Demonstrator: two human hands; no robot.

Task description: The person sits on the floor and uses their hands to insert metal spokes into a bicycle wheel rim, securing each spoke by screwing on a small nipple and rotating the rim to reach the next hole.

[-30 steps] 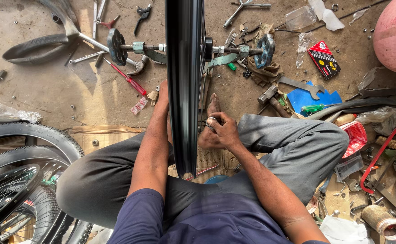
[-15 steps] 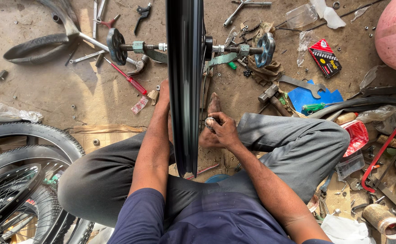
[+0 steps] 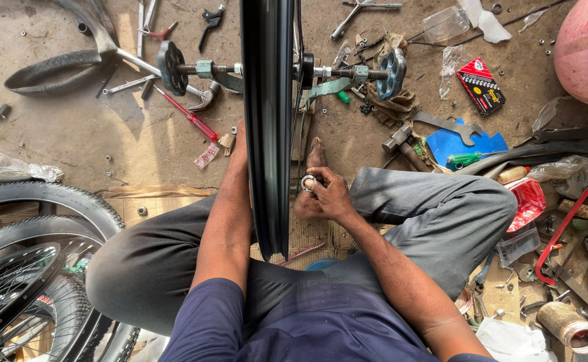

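A black bicycle wheel rim (image 3: 267, 121) stands upright on edge in front of me, held in a truing stand with round end knobs (image 3: 173, 67). My left hand (image 3: 240, 144) lies against the rim's left side, mostly hidden behind it. My right hand (image 3: 326, 194) is closed on a small round metal spoke tool (image 3: 307, 182) right beside the rim's right side, near the spokes. I sit cross-legged in grey trousers, my bare foot (image 3: 315, 157) showing behind the right hand.
Tyres and spoked wheels (image 3: 19, 268) lie at the lower left. A red-handled screwdriver (image 3: 190, 117), hammer (image 3: 401, 141), blue sheet (image 3: 465, 144), red-black box (image 3: 480, 84) and loose nuts litter the floor. A pink round object (image 3: 579, 47) stands at the top right.
My right hand has shifted slightly at the rim, still closed on the small tool. The left arm and the wheel stay in place.
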